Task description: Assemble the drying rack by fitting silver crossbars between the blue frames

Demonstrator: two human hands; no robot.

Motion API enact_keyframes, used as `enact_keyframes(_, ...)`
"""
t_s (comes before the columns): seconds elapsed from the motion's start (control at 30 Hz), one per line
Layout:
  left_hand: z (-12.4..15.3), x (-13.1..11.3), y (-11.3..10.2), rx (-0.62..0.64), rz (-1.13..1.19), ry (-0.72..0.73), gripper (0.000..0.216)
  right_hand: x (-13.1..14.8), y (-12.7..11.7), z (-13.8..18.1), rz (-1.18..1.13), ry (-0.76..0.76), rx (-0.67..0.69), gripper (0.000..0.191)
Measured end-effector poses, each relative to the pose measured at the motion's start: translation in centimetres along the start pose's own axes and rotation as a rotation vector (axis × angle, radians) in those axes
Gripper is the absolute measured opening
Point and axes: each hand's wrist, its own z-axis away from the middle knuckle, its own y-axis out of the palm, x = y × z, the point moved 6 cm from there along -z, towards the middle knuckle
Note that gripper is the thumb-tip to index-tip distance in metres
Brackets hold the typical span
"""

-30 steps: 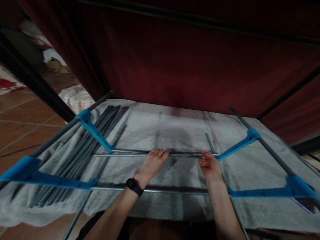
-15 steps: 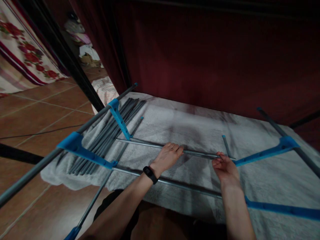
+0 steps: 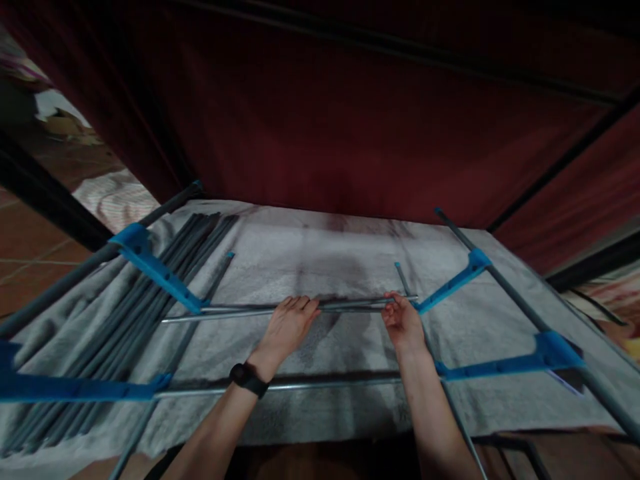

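Observation:
A thin metal rod lies across a grey cloth between two blue plastic connectors of a rack frame. My left hand, with a black watch on the wrist, lies on the rod's middle with its fingers stretched flat. My right hand is curled round the rod's right end, just beside the right blue connector. The rod's left end reaches past the left blue connector.
A bundle of grey rods lies on the cloth at the left. A nearer crossbar spans two more blue connectors over my forearms. Dark red fabric walls the back. Tiled floor shows at the left.
The view swung left and came back. Both hands have stayed on the same rod, the right one at its end by the blue connector.

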Motion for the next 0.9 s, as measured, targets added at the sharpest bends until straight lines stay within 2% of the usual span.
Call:
enact_keyframes(0.3, -0.02, 0.4, -0.04, 0.017, 0.049, -0.018, 0.024, 0.02, -0.18, -0.24, 0.03, -0.109, 0.011, 0.007)
enact_keyframes(0.63, -0.15, 0.23, 0.32, 0.026, 0.0, 0.004, 0.021, 0.16, -0.43, -0.5, 0.06, -0.125, -0.008, 0.003)
enact_keyframes(0.9, -0.31, 0.42, 0.42, 0.025, -0.017, -0.011, 0.024, 0.2, -0.37, -0.56, -0.033, -0.066, 0.034, 0.017)
